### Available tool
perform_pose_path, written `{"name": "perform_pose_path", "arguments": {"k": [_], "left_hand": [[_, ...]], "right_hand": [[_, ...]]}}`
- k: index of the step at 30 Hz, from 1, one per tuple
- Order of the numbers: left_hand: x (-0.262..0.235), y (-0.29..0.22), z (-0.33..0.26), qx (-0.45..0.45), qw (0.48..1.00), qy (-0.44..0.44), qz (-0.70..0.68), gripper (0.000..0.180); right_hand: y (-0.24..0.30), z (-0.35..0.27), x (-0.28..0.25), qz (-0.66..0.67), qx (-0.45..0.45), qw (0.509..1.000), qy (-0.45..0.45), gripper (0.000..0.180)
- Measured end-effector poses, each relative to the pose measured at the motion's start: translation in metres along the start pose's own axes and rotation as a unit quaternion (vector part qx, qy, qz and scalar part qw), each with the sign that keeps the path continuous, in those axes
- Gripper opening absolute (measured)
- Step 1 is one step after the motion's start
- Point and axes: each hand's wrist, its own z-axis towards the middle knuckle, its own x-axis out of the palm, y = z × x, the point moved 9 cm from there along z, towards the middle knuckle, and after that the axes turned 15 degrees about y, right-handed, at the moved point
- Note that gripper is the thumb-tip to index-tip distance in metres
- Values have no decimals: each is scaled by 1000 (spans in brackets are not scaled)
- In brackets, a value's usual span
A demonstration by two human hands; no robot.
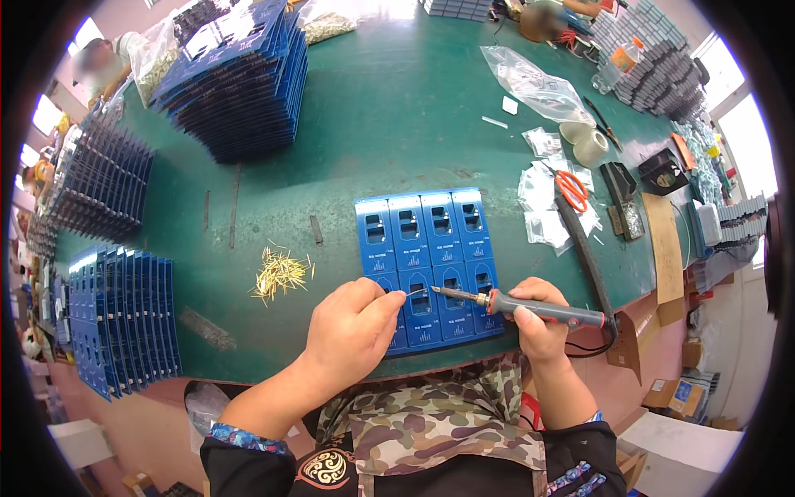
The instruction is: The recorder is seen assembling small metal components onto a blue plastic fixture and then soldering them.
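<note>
A blue circuit board panel (411, 258), split into several units with dark rectangular cutouts, lies flat on the green table at the near edge. My right hand (540, 327) is closed round the grey and red handle of a soldering iron (551, 311). The iron's tip points left, above the lower row of units. From the left, my left hand (352, 327) reaches over the panel's lower left corner. Its thumb and forefinger pinch a thin solder wire (416, 291), whose end is close to the iron's tip. Contact between wire, tip and board is too small to tell.
Loose yellow pins (281, 273) lie in a heap left of the panel. Blue board stacks stand at far left (240, 83) and near left (124, 319). Orange-handled scissors (571, 190), a tape roll (590, 147) and a black fan (662, 171) occupy the right. Other people sit farther off.
</note>
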Motion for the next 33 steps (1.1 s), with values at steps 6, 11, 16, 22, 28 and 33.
{"name": "perform_pose_path", "arguments": {"k": [6,11,16,22,28,33], "left_hand": [[3,3,1,-2,1000,7,12,23],[4,3,1,1,1000,8,19,22],[6,3,1,-3,1000,13,24,22],[6,2,2,-11,999,20,27,21],[5,3,1,-10,1000,16,24,21],[5,2,-1,0,1000,16,13,23]], "right_hand": [[2,4,3,-51,-9,998,25,21],[10,7,7,-90,-47,994,44,21],[12,8,9,-96,-53,993,50,20],[15,10,10,-109,-58,991,53,20],[12,6,5,-91,-56,994,28,20],[10,5,3,-70,-38,997,23,20]]}}
